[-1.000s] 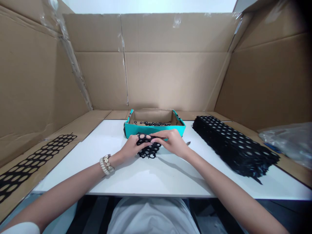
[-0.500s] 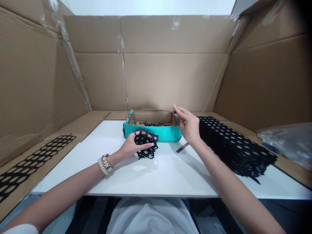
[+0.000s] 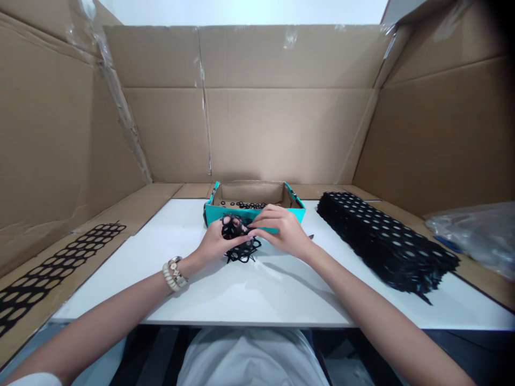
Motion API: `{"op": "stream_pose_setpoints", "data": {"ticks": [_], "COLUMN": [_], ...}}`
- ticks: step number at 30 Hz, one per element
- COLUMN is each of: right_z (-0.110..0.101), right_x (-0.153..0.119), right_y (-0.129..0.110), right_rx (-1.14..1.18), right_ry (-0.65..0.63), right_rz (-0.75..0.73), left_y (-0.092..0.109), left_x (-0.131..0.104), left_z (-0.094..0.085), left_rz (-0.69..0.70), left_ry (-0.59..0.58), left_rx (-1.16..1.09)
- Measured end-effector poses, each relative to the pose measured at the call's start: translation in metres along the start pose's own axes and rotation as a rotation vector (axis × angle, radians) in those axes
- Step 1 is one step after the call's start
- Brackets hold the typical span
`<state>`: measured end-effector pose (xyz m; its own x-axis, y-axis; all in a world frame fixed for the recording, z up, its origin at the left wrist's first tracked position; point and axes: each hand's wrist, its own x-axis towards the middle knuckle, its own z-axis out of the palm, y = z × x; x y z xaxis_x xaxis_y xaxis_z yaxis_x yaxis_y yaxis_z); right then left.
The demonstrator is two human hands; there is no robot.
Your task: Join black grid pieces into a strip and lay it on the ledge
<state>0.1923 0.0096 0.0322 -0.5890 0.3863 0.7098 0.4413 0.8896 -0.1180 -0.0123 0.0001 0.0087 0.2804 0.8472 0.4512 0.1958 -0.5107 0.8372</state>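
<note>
Currently, sheet: black punched sheet (image 3: pixel 241 244) bunched just above the bench (image 3: pixel 257 289), before the teal box (image 3: pixel 253 213).
Left hand (image 3: pixel 215 242): my fingers curled, gripping it.
Right hand (image 3: pixel 281 231): fingers pinching its top edge.

Your right hand (image 3: pixel 281 231) is back from above the teal box (image 3: pixel 253 214), pinching the black punched sheet (image 3: pixel 240 239) your left hand (image 3: pixel 217 244) grips

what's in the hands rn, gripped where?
Left hand holds a bunched black perforated sheet by its upper part; right hand pinches its right edge.
</note>
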Motion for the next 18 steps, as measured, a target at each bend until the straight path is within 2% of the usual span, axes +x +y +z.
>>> {"op": "stream_pose_setpoints", "data": {"ticks": [2,4,5,8,9,10,11,13,15,18], "right_z": [0.001,-0.005,-0.01,-0.031,-0.037,-0.043,-0.047,-0.05,-0.048,-0.042], "right_x": [0.002,0.004,0.005,0.007,0.007,0.006,0.006,0.004,0.003,0.003], "right_y": [-0.004,-0.007,-0.008,-0.004,-0.001,0.003,0.006,0.011,0.013,0.017], "right_rx": [0.085,0.17,0.197,0.177,0.143,0.108,0.075,0.0,-0.089,-0.212], "right_ry": [0.003,0.103,0.221,0.742,0.88,0.963,0.994,0.95,0.827,0.56], "right_rz": [0.029,0.1,0.16,0.355,0.389,0.413,0.422,0.398,0.336,0.258], "left_y": [0.0,-0.001,-0.002,-0.005,-0.005,-0.005,-0.004,-0.002,0.0,0.003], "left_x": [0.0,0.0,0.0,0.0,0.0,0.0,0.001,0.001,0.0,-0.002], "left_z": [0.0,-0.001,-0.001,-0.001,0.0,0.0,0.0,-0.001,-0.001,-0.001], "left_rz": [0.042,0.053,0.045,-0.003,-0.011,-0.012,-0.006,0.013,0.023,0.025], "left_ry": [-0.019,-0.021,-0.03,-0.058,-0.056,-0.05,-0.041,-0.023,-0.012,0.005], "left_rx": [0.031,0.043,0.036,-0.033,-0.049,-0.052,-0.043,0.0,0.043,0.074]}}
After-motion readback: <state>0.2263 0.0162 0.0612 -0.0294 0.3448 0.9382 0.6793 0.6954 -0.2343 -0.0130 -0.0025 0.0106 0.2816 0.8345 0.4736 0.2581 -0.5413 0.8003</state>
